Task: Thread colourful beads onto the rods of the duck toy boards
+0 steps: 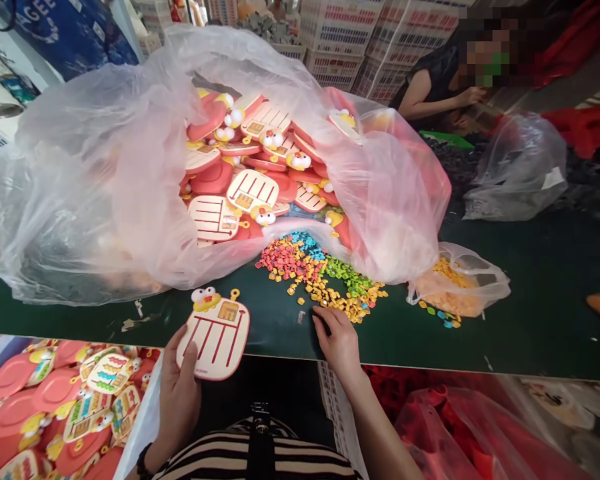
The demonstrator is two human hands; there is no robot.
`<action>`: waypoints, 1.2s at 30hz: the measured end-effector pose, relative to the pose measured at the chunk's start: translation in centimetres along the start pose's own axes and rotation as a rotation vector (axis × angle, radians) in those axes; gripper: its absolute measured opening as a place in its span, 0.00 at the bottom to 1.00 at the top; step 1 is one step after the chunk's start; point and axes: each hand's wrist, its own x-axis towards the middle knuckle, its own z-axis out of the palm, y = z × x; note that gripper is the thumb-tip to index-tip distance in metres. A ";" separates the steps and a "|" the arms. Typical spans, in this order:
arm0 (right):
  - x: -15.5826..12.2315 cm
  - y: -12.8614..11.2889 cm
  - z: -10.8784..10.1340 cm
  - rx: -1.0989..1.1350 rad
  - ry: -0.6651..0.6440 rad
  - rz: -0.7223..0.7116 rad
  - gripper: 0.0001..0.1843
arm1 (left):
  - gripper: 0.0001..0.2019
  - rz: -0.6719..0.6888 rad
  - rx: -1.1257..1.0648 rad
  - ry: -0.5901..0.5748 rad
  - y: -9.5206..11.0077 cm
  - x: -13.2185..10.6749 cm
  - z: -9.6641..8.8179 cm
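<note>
My left hand (180, 383) grips a toy board (215, 337) by its left edge, thumb on the front. The board is cream with a red rim, dark red slots, a small yellow ring and a yellow duck-like head with bulging eyes. It is tilted at the front edge of the dark green table (540, 293). My right hand (337, 340) rests at the near edge of a pile of small yellow pieces (340, 300), fingers bent and slightly apart, with nothing visible in them. Red pieces (283, 259), green pieces (347, 275) and blue pieces (305, 243) lie behind.
A large clear plastic bag (105, 193) spills similar boards (253, 190). A small bag of yellow-orange pieces (453, 287) stands right. Below left, a bin holds boards with colored pieces fitted (110, 373). A red-filled bag (445, 427) lies below right. Another person (430, 87) sits across.
</note>
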 end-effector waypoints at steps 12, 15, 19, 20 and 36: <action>9.7 -0.8 2.6 -0.189 -0.229 0.053 0.08 | 0.28 0.828 0.733 -0.307 -1.4 2.7 -2.2; 11.1 -1.4 3.2 -0.328 -0.372 0.044 0.07 | 0.28 0.967 0.741 -0.446 -0.5 3.1 -0.6; 11.4 -1.8 3.3 -0.396 -0.409 0.037 0.09 | 0.25 1.061 0.745 -0.647 0.4 2.7 2.7; 11.4 -1.6 3.2 -0.391 -0.404 0.045 0.09 | 0.24 1.065 0.744 -0.675 0.6 2.6 3.5; 11.9 -0.1 2.1 -0.118 -0.307 0.047 0.09 | 0.27 1.140 0.747 -0.550 0.4 1.9 6.6</action>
